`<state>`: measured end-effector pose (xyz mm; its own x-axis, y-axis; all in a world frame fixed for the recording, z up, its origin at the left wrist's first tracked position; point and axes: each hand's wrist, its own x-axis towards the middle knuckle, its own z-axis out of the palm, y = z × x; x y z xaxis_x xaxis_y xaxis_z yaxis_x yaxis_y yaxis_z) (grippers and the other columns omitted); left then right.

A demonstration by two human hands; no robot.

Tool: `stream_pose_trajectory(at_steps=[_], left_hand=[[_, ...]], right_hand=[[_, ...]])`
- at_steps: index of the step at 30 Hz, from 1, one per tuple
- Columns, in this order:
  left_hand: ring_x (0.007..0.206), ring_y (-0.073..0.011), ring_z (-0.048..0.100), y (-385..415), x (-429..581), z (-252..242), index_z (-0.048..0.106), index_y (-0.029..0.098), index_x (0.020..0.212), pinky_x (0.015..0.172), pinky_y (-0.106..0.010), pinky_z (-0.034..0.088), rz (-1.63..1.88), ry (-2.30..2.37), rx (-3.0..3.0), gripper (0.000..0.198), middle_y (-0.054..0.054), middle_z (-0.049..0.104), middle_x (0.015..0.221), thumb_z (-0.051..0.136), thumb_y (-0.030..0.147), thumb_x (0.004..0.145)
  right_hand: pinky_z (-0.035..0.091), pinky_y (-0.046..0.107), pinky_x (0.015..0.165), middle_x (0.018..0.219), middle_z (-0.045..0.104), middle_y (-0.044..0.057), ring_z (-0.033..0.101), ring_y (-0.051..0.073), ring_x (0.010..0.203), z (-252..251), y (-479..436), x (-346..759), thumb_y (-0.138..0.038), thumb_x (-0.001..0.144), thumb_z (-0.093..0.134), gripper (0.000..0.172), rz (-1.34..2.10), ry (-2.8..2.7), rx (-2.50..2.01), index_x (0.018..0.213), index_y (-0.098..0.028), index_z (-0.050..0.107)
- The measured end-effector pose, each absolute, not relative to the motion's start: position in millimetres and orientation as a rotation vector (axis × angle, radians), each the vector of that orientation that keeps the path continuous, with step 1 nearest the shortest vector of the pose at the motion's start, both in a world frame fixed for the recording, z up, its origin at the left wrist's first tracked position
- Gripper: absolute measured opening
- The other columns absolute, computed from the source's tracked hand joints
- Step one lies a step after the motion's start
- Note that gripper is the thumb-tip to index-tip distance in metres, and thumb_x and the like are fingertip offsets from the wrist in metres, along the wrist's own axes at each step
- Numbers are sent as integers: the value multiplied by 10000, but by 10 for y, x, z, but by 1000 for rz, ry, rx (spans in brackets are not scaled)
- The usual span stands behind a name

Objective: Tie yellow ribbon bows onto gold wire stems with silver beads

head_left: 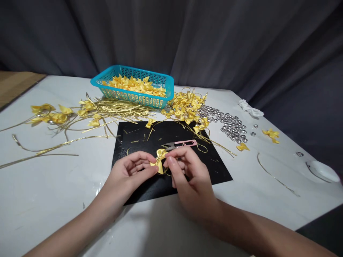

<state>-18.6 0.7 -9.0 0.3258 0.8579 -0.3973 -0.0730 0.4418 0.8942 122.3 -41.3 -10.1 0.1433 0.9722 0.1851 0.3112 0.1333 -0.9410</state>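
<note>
Both forearms reach in from the near edge; the left hand (131, 171) and right hand (187, 175) each pinch a small yellow satin bow (160, 162) held between them just above a black mat (134, 142), neither hand nearer, the bow's long axis running roughly away from the person. Pink thread snips (182, 144) lie just beyond it. Around the mat, a white tabletop (40, 192) carries a teal basket (134, 96) of bows, backed by a dark curtain (187, 43).

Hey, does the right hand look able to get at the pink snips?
Probably yes. The pink snips lie on the black mat just beyond the right hand, nothing between them. But it and the left hand both pinch the yellow bow, so it must let go first.
</note>
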Motion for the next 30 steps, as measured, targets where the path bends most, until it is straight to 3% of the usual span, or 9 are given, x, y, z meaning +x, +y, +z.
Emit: stream_pose_trajectory(at_steps=[3, 6, 12, 20, 24, 30], left_hand=[[632, -76, 554, 10, -197, -106, 671, 164, 719, 591, -140, 409, 740, 1051, 925, 152, 37, 645, 654, 771, 250, 643], [664, -85, 579, 11, -205, -127, 677, 165, 720, 625, -148, 428, 757, 1053, 918, 153, 32, 662, 681, 768, 260, 642], [645, -95, 601, -3, -202, -131, 669, 180, 723, 631, -162, 443, 796, 1085, 845, 169, 43, 670, 630, 762, 250, 601], [583, -76, 550, 32, -152, -64, 634, 142, 682, 553, -148, 411, 755, 1166, 960, 256, 40, 646, 587, 787, 229, 497], [596, -86, 559, 26, -162, -64, 632, 140, 693, 565, -161, 413, 718, 1180, 990, 240, 23, 658, 600, 753, 277, 537], [547, -78, 513, 28, -187, -76, 621, 148, 691, 535, -167, 395, 733, 1222, 1082, 200, 49, 595, 551, 678, 278, 550]], right_hand=[[373, 200, 469, 730, 560, 3, 428, 61, 489, -76, -394, 1255, -142, 872, 493, 106, 506, -1512, -1326, 822, -160, 585], [405, 207, 528, 716, 565, 13, 456, 71, 526, -71, -368, 1289, -74, 840, 514, 138, 284, -1700, -1267, 799, -140, 628], [392, 212, 524, 703, 599, 22, 513, 95, 569, -121, -365, 1326, -91, 837, 508, 150, 163, -1884, -1365, 817, -141, 648], [384, 205, 527, 691, 602, 4, 484, 80, 532, -153, -381, 1294, -100, 853, 487, 145, 286, -1883, -1400, 808, -147, 617], [410, 193, 557, 716, 616, 4, 502, 78, 554, -168, -376, 1281, -102, 860, 481, 125, 384, -1778, -1379, 833, -152, 592], [432, 183, 512, 696, 621, -10, 537, 77, 529, -141, -364, 1239, -173, 886, 468, 87, 794, -1500, -1374, 839, -180, 541]])
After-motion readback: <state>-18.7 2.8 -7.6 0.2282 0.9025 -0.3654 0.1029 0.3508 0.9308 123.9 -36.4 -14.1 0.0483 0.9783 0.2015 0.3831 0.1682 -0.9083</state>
